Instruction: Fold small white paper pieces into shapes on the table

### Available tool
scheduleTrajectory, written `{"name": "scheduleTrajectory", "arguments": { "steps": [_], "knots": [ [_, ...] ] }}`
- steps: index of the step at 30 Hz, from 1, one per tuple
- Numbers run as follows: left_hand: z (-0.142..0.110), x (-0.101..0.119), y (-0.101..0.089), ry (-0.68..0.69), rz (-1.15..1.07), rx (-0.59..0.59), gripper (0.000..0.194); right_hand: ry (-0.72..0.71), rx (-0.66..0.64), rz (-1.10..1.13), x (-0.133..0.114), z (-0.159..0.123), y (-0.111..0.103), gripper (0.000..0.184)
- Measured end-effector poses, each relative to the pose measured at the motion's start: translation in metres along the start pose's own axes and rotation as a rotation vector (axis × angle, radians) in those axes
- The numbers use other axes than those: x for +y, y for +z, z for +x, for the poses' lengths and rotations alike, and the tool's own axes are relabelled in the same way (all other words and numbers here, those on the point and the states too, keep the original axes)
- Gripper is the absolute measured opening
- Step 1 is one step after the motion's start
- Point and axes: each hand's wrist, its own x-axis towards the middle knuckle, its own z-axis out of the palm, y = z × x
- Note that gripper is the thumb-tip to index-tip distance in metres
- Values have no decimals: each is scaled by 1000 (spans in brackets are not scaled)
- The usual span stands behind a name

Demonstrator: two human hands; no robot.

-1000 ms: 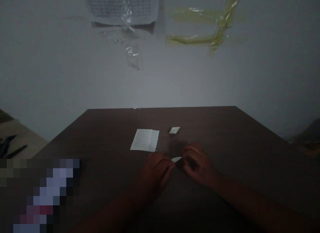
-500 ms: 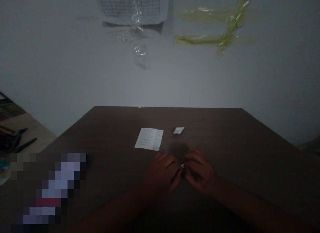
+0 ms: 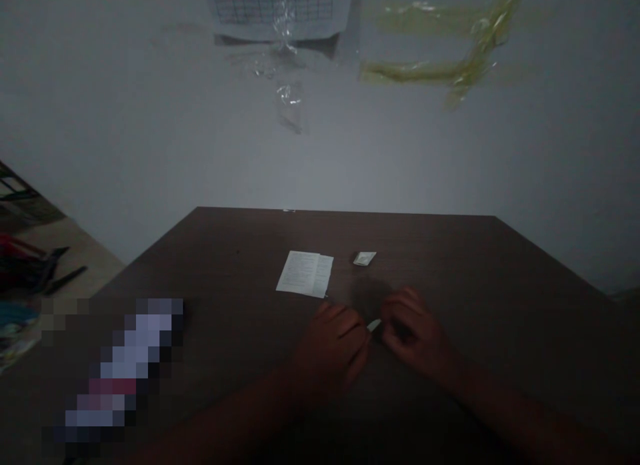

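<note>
My left hand (image 3: 336, 342) is closed, its thumb and fingertips pinching a small white piece of what looks like paper (image 3: 374, 326). The piece juts out to the right, toward my right hand (image 3: 413, 328), whose fingers are curled together close beside it. Whether the right fingertips touch the piece or hold anything is too dark to tell. Beyond the left hand lies a printed paper sheet (image 3: 300, 273), overlapping another sheet (image 3: 324, 277). A small folded white packet or paper (image 3: 365, 258) rests to the right of the sheets.
Both hands are over a dark wooden table (image 3: 240, 232) set against a wall. A blurred-out, lit oblong object (image 3: 133, 358) lies at the left. Yellow tape (image 3: 415, 72) and a gridded sheet (image 3: 275, 8) are on the wall. Clutter (image 3: 25, 265) shows beyond the left edge.
My right hand has drawn slightly away from the left, so more of the white piece shows between them. The whole view has shifted a little.
</note>
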Motion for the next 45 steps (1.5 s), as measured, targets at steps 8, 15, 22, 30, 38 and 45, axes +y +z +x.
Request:
{"name": "scheduleTrajectory", "arguments": {
  "steps": [8, 15, 22, 30, 38, 45],
  "knots": [
    [1, -1, 1, -17, 42, -6, 11, -8, 12, -9, -3, 0, 3, 21],
    [1, 6, 5, -17, 42, -27, 11, -51, -23, 70, -20, 0, 6, 17],
    [1, 1, 0, 12, 33, -1, 11, -41, -17, 23, -2, 1, 4, 19],
    [2, -9, -6, -70, -11, 12, 13, 37, -4, -42, 16, -1, 0, 18],
    [3, -6, -6, -42, 19, 27, 12, 79, 61, -30, 5, -2, 8, 25],
    [4, -3, -2, -13, 19, 26, 14, -9, 24, 19, -7, 0, 7, 22]
  ]
}}
